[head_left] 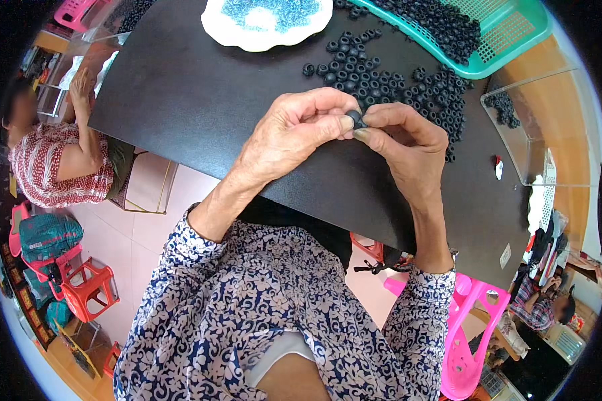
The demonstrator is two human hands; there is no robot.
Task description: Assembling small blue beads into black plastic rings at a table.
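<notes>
Over the dark table, my left hand (291, 130) and my right hand (408, 144) meet fingertip to fingertip. Between them is a small black round piece (354, 118), pinched by the thumb and forefinger of each hand. The fingertips cover part of it. Just beyond my hands lie many loose black ring-shaped pieces (364, 77), each with a hole in the middle. A white scalloped plate (267, 40) at the far side holds tiny translucent blue bits.
A green plastic basket (498, 67) at the far right holds more black pieces. A clear plastic box (515, 144) stands at the table's right edge, near a small red-and-white object (499, 167). Another person (60, 157) sits at the left; red stools (90, 291) stand on the floor.
</notes>
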